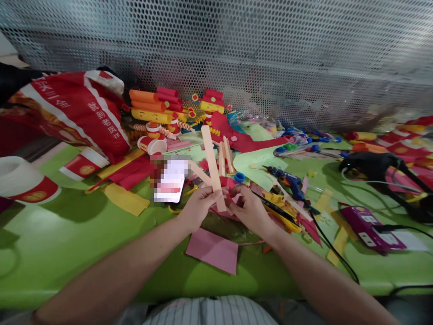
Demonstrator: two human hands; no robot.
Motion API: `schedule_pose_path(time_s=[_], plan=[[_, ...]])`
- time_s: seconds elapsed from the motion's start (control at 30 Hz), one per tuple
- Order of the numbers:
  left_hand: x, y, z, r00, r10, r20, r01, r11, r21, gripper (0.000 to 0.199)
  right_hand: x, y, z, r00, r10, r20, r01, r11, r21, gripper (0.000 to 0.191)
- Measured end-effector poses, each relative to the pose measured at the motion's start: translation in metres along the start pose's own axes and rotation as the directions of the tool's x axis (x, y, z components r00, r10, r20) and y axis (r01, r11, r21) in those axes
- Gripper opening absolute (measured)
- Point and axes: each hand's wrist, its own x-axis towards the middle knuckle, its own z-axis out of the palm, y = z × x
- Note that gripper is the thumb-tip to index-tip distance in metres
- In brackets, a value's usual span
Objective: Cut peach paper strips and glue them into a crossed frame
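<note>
Two pale peach paper strips meet at an angle in front of me: a long upright strip (211,162) and a second strip (199,172) slanting off to the left. My left hand (199,208) is closed, pinching them near their lower ends. My right hand (251,210) has its fingers curled in at the same lower end, thumb and fingertips against the upright strip. Just beyond stand more folded peach strips (227,155). On the table below my hands lies a pink paper rectangle (212,250). A lit phone (171,183), partly blurred, is left of my left hand.
A blue glue gun (294,183) with a cord and a yellow-black cutter (277,211) lie right, near a purple power strip (372,228). Paper cups (84,164) and a red bag (74,108) are left. Paper figures (152,115) stand before a perforated metal screen (237,54).
</note>
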Motion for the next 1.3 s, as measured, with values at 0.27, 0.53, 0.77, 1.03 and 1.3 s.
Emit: schedule_pose_path(time_s=[0.27,0.53,0.77,1.03,1.3], plan=[[-0.0059,0.0035,0.0007,0.996,0.026,0.087,-0.043,0.98,0.195,0.034,0.0032,-0.0026,-0.0018,0.933,0.116,0.341,-0.229,0.921,0.315,0.011],[-0.0051,0.0004,0.0031,0.996,0.03,0.086,-0.045,0.983,0.178,0.024,0.0043,-0.0016,0.0028,0.901,0.282,0.33,-0.432,0.66,0.615,0.027],[-0.0034,-0.0012,0.0039,0.995,0.048,0.093,-0.068,0.97,0.234,0.025,0.0053,-0.0041,0.0012,0.922,0.222,0.318,-0.387,0.59,0.708,0.035],[-0.0061,0.0035,0.007,0.998,0.033,0.057,-0.043,0.981,0.187,0.026,0.002,-0.0027,0.0027,0.904,0.197,0.379,-0.425,0.503,0.753,0.032],[-0.0017,0.0044,0.0026,0.998,-0.021,-0.064,0.029,0.991,0.132,0.024,0.0009,-0.0097,0.0014,0.867,0.293,0.403,-0.498,0.473,0.727,0.033]])
